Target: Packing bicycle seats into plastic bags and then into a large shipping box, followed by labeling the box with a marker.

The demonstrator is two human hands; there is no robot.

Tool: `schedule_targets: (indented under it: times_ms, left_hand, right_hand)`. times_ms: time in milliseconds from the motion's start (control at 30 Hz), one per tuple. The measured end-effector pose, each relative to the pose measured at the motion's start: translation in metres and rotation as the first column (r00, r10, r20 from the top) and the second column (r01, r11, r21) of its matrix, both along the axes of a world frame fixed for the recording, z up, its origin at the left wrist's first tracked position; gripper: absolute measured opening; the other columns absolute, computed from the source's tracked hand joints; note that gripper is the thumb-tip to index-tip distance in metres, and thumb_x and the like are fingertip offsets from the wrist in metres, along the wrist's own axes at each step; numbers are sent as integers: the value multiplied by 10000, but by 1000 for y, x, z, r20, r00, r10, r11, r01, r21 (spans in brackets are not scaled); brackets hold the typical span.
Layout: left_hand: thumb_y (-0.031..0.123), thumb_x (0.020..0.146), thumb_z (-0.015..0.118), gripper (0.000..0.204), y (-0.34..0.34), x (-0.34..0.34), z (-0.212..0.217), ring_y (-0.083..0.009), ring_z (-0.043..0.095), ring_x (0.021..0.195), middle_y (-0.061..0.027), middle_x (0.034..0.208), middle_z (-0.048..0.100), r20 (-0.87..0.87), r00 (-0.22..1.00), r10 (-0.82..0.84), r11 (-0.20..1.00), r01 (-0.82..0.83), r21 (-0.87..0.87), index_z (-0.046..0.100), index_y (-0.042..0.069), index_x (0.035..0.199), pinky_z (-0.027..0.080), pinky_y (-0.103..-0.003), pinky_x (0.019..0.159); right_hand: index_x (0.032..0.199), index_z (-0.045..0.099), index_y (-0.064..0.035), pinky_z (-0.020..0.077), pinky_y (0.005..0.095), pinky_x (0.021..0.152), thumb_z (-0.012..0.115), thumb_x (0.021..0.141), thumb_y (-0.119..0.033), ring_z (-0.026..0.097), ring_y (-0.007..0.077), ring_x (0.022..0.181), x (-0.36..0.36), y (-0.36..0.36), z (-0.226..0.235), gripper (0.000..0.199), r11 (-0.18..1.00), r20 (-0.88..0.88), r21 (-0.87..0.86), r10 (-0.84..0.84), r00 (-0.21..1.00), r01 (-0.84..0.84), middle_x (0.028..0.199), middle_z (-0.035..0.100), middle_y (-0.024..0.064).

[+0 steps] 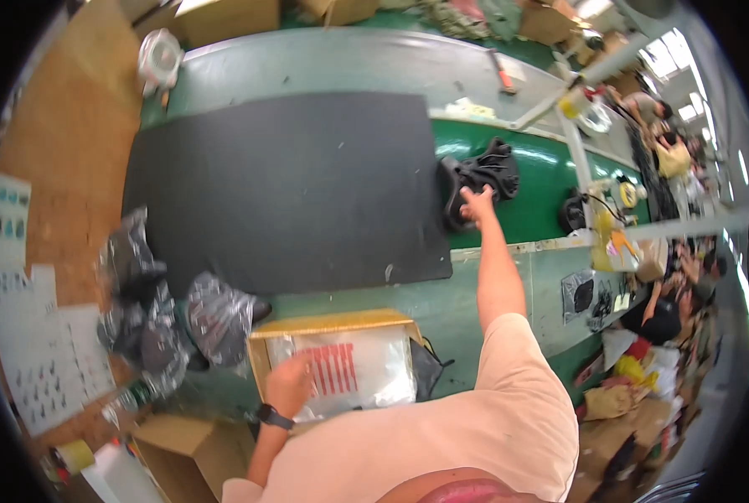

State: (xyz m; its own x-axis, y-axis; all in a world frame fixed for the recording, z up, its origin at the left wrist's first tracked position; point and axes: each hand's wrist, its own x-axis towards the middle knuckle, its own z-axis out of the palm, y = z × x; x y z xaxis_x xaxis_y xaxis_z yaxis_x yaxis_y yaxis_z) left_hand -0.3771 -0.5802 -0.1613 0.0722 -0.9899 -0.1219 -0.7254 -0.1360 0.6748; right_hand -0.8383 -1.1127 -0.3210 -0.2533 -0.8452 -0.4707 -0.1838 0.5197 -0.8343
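My right arm is stretched far forward over the green conveyor belt. At its end, my right hand [477,204] grips the near part of a soft black bag-like item [496,170] with folds; its exact kind is unclear. The item lies at the right edge of a large black mat [291,189]. My left hand [289,386], with a dark watch on its wrist, is at the left side of an open cardboard box [341,322]. Clear plastic bags [379,369] with red print fill that box. The fingers of my left hand are blurred and partly hidden.
Black items wrapped in clear plastic [215,318] lie left of the box. A wooden panel [73,193] with pinned sheets stands at far left. Metal posts [577,151] rise at right. Farther right, several people work along the line. An open carton [192,444] sits lower left.
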Motion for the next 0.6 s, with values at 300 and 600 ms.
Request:
schedule_targets:
  times_ms: [300,600]
  left_hand:
    - [242,957,735,367,-20,-103,-4,-373,739,1044,-143,1173,766,55,869,-491,865,479,149,738,101,1295,607,-488,883]
    - [406,993,716,336,13,-239,-117,-354,783,1001,-147,1064,817,-56,910,-412,892,415,181,807,112,1127,608,-479,867]
  right_hand:
    - [1692,232,-326,490,361,513,584,1009,-741,656,199,773,-85,257,26,873,920,288,-53,-358,888,388,1236,649,85]
    - [1351,662,-142,567,561,1027,865,916,-469,676,350,1181,-183,631,18,581,795,815,493,-564,133,355,1306,710,105]
